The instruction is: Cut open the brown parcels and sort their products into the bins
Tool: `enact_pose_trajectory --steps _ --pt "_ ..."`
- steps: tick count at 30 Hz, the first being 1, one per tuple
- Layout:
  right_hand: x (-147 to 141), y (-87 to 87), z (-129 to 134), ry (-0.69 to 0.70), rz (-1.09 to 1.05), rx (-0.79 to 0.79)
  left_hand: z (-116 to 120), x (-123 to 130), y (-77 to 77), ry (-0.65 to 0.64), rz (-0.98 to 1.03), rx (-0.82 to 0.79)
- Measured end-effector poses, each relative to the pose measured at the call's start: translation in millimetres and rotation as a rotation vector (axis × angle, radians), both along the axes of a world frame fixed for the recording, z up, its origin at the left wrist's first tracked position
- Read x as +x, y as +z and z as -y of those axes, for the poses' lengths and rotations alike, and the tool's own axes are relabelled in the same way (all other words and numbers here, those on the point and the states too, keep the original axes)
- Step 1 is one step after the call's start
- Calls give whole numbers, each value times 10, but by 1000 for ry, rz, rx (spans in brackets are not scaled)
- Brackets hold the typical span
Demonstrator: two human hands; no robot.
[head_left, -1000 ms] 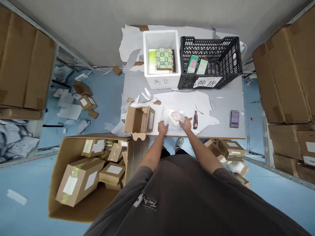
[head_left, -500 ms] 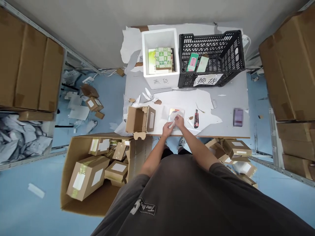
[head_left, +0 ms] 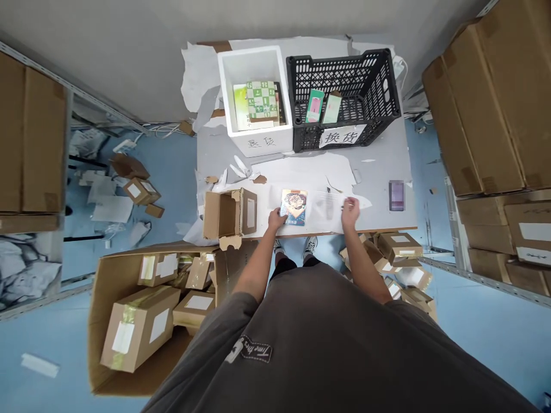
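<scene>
A small colourful pack [head_left: 294, 207] with a blue lower part lies on the table near its front edge. My left hand [head_left: 276, 219] is at its left side, with the thumb and fingers closed on its lower left edge. To the right, my right hand [head_left: 350, 211] holds the far end of a translucent wrapping sheet [head_left: 323, 209], fingers bent together. The sheet stretches from beside the pack to that hand and covers most of the dark cutter, which shows only faintly through it.
An opened cardboard box [head_left: 224, 215] stands left of my left hand. Behind are a white foam box [head_left: 262, 141] and a black crate [head_left: 305, 137]. A purple-screened device [head_left: 396, 195] lies right. A big carton [head_left: 101, 321] of parcels stands at the lower left.
My hands have moved apart, the right one pulling the wrapping out to the right. The pack's colourful face is now uncovered. The whole view has shifted somewhat.
</scene>
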State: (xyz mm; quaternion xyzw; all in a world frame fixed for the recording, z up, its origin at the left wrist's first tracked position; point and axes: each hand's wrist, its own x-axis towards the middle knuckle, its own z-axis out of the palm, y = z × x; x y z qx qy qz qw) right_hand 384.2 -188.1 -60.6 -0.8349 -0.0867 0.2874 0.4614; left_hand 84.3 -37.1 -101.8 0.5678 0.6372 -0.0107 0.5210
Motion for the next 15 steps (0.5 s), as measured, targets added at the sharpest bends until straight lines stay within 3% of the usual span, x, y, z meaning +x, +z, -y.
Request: enact_pose_trajectory --steps 2,4,7,11,15 --pt "-348 32 -197 187 -241 32 -57 36 60 101 34 -90" --pt "-692 -16 -403 288 -443 -42 -104 53 99 143 56 -145" --pt "-1024 -188 -624 286 -587 -187 -144 47 93 191 105 -225" --pt "-1099 -372 -747 218 -534 -203 -156 51 27 256 180 -288" --pt "-1028 -262 -770 271 -519 -87 -150 46 98 291 268 -327"
